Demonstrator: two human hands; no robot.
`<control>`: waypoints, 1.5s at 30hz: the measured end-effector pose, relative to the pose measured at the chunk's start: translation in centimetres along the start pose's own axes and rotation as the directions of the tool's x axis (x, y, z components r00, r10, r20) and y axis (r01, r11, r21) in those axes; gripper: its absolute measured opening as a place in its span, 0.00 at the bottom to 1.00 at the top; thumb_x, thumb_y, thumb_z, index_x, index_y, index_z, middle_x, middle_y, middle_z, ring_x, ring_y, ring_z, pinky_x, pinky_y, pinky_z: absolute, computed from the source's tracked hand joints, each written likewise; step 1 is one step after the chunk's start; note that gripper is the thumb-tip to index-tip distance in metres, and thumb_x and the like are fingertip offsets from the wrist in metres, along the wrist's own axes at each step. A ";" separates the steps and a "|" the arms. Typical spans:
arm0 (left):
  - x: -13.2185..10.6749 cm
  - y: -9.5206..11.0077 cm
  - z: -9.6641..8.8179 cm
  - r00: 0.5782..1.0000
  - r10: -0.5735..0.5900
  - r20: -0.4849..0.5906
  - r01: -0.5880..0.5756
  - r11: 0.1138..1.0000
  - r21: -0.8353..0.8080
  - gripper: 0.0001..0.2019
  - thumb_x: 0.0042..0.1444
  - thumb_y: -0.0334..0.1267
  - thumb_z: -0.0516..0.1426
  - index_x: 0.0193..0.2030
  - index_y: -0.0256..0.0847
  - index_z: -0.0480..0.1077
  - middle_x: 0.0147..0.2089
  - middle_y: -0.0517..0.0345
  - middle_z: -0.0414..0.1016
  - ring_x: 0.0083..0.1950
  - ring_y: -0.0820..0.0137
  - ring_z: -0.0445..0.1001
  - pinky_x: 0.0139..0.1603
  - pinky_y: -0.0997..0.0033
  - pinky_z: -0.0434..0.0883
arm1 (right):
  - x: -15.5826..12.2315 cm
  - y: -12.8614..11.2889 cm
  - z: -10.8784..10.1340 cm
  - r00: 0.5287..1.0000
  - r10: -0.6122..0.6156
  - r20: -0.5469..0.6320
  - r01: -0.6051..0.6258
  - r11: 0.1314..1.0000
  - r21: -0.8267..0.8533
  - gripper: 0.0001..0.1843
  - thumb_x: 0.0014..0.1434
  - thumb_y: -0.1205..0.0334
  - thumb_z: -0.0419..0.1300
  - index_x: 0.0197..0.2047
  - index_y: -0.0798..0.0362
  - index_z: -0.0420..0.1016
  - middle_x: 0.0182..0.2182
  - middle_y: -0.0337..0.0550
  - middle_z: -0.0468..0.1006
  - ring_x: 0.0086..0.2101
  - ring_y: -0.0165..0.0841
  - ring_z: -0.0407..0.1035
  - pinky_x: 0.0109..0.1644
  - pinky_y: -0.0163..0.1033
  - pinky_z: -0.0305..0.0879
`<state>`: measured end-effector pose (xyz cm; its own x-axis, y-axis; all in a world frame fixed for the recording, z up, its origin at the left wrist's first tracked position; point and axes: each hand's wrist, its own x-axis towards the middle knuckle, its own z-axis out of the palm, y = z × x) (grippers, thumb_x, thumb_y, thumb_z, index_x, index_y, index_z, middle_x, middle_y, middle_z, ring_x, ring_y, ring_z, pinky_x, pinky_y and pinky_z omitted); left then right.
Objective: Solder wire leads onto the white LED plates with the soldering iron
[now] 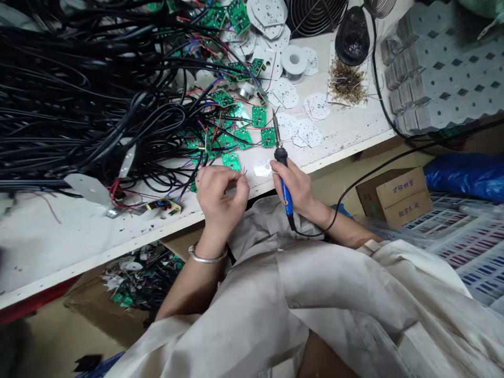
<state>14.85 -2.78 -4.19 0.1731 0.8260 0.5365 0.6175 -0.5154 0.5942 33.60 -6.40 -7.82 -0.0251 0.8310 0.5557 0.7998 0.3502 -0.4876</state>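
Note:
My right hand (295,184) is wrapped round the blue handle of a soldering iron (287,198), its metal tip pointing away from me over the bench. My left hand (221,197), with a bangle at the wrist, is curled at the bench's front edge, thumb and forefinger drawn together. Thin wire ends show by those fingertips, but what they pinch is hidden. Just beyond the left hand lies a green circuit board (230,161), with several more behind it. Between the hands sits a white round board (263,168).
Bundled black cables (98,110) cover the left of the bench. Further back are a solder spool (294,62), more white boards (311,133) and a black iron stand (352,37). Stacked grey panels (452,68) stand at right. The iron's cord (378,163) loops over my right forearm.

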 end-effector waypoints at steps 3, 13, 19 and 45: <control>-0.3 -0.2 1.3 0.999 0.026 0.041 -0.028 0.999 0.043 0.04 0.61 0.35 0.59 0.34 0.45 0.71 0.37 0.60 0.80 0.42 0.65 0.78 0.49 0.58 0.65 | 0.4 -0.3 -0.5 0.996 -0.023 -0.092 0.029 0.997 0.065 0.21 0.70 0.63 0.52 0.65 0.48 0.67 0.53 0.49 0.82 0.46 0.33 0.81 0.49 0.36 0.79; 0.4 0.5 0.6 0.992 -0.010 0.123 0.003 0.998 0.056 0.06 0.62 0.37 0.57 0.32 0.45 0.67 0.24 0.66 0.68 0.29 0.68 0.68 0.46 0.59 0.60 | 4.4 12.3 -5.9 0.867 0.309 -0.392 -0.271 0.951 0.151 0.29 0.72 0.40 0.43 0.57 0.48 0.75 0.31 0.39 0.77 0.30 0.31 0.78 0.38 0.43 0.79; 0.3 0.0 1.7 0.985 0.027 0.172 -0.054 0.987 0.151 0.07 0.62 0.38 0.58 0.32 0.45 0.71 0.23 0.65 0.70 0.30 0.67 0.70 0.45 0.59 0.58 | 4.8 13.9 -4.7 0.746 0.446 -0.494 -0.368 0.895 0.251 0.27 0.71 0.39 0.46 0.50 0.50 0.77 0.22 0.30 0.68 0.18 0.23 0.66 0.25 0.34 0.69; 0.3 0.2 3.1 0.978 0.057 0.200 -0.068 0.996 0.050 0.04 0.56 0.32 0.59 0.33 0.45 0.69 0.42 0.62 0.84 0.46 0.62 0.79 0.62 0.48 0.58 | 5.9 10.3 -5.8 0.602 0.583 -0.546 -0.296 0.797 0.526 0.20 0.66 0.42 0.55 0.36 0.49 0.76 0.16 0.28 0.62 0.12 0.22 0.55 0.13 0.31 0.48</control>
<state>17.38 -1.89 -5.77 0.3577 0.8241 0.4392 0.6419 -0.5586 0.5253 45.15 -0.39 -5.60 0.7786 0.4685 0.4174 0.3300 0.2600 -0.9075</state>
